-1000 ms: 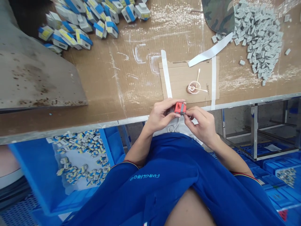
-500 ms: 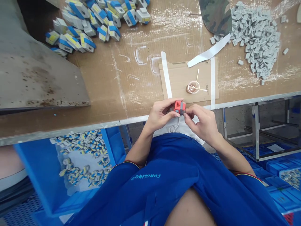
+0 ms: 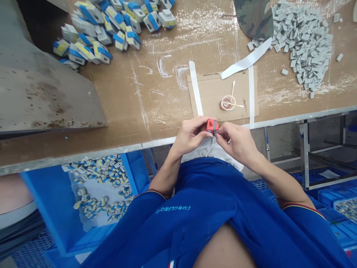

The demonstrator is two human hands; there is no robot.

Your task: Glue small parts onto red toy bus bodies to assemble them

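- Holding a small red-and-grey block (image 3: 212,126) up between both hands, just over the metal-trimmed edge of a brown cardboard-covered table (image 3: 145,100).
- Curling the fingers of the left hand (image 3: 189,136) closely around the block's left side, gripping it firmly.
- Pressing the fingertips of the right hand (image 3: 237,143) against the block's lower right side, apparently pinching it, though the contact is small and partly hidden.
- Lying just ahead of the hands: a flat tan cardboard sheet (image 3: 217,93) taped down with white strips, bearing a small clear cup (image 3: 228,102) with thin sticks.
- Spreading across the far right: a heap of small grey blocks (image 3: 301,48).
- Spreading across the far left: a heap of blue-and-yellow parts (image 3: 97,33).
- Sitting below the table edge, left: a blue plastic crate (image 3: 55,212) holding more small parts.
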